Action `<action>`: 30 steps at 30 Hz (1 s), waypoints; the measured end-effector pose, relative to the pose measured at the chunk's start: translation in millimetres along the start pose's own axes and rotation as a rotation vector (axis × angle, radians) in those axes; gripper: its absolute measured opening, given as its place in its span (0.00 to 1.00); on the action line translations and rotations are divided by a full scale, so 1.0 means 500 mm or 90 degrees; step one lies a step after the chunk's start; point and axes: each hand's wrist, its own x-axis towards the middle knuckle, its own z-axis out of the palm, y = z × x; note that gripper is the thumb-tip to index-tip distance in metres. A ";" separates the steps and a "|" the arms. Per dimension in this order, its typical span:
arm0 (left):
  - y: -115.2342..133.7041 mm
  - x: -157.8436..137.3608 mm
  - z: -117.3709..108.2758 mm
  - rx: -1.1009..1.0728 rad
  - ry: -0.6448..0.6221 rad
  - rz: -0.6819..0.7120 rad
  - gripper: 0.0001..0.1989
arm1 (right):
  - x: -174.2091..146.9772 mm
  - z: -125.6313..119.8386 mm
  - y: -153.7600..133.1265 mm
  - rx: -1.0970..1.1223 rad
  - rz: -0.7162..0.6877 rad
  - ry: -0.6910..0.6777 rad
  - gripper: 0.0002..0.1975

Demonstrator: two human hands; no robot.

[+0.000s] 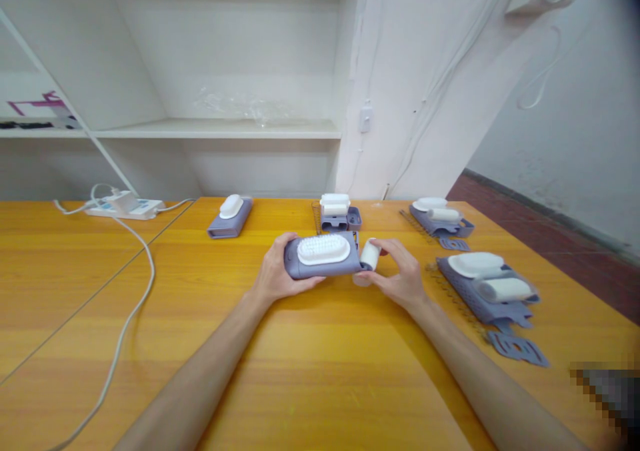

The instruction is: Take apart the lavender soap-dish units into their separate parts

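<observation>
My left hand [276,269] is closed around the left end of a grey-purple plastic case [291,259], held just above the table. On the case's upper face sits a white oval brush [324,249] with its bristles up. My right hand [404,274] pinches a short white roller [370,255] between thumb and fingers, at the case's right end. The roller is tilted and its lower end meets or overlaps the case's edge; whether it is inside cannot be seen. Part of another pale piece shows below the right fingertips, too hidden to name.
Similar grey-purple cases with white brushes lie at the back left [230,219], back middle [334,212], back right [435,211] and right [490,284], several with rollers and flat slotted plates [518,348]. A power strip [125,205] trails a white cable [150,271] across the wooden table's left side.
</observation>
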 end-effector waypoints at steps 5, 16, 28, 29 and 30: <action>-0.009 0.007 -0.005 0.011 0.069 -0.068 0.42 | -0.001 -0.008 0.009 -0.028 0.043 -0.003 0.26; -0.011 0.009 -0.003 0.014 0.079 -0.086 0.42 | -0.010 -0.003 0.008 -0.153 -0.053 -0.247 0.25; -0.001 0.001 -0.001 0.026 0.008 -0.018 0.43 | -0.012 0.000 0.009 -0.211 -0.020 -0.228 0.32; 0.000 0.001 -0.002 0.023 0.000 -0.009 0.43 | -0.012 -0.001 0.009 -0.206 -0.011 -0.209 0.35; 0.001 0.002 -0.002 0.019 -0.009 -0.001 0.43 | -0.011 -0.002 0.007 -0.200 -0.010 -0.190 0.39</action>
